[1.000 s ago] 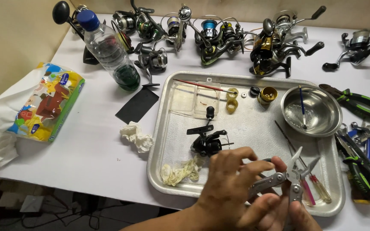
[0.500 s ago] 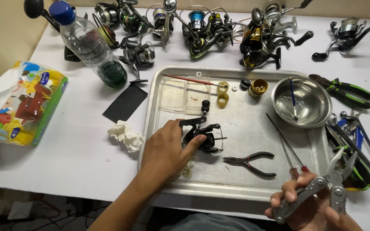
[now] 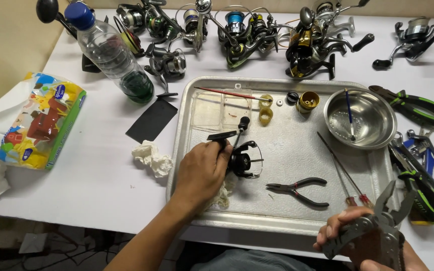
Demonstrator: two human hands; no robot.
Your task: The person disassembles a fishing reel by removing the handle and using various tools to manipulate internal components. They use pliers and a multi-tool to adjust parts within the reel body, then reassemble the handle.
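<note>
Metal tray (image 3: 187, 165), reel (image 3: 242, 159), pliers (image 3: 297, 189)

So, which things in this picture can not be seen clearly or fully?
- Left hand, head view: covers the near side of the black fishing reel; its grip there cannot be judged.
- Right hand: cut off by the bottom edge, as is the grey multi-tool it holds.
- Rag on the metal tray: mostly hidden under the left wrist.
- Reel at top right: cut by the frame edge.
</note>
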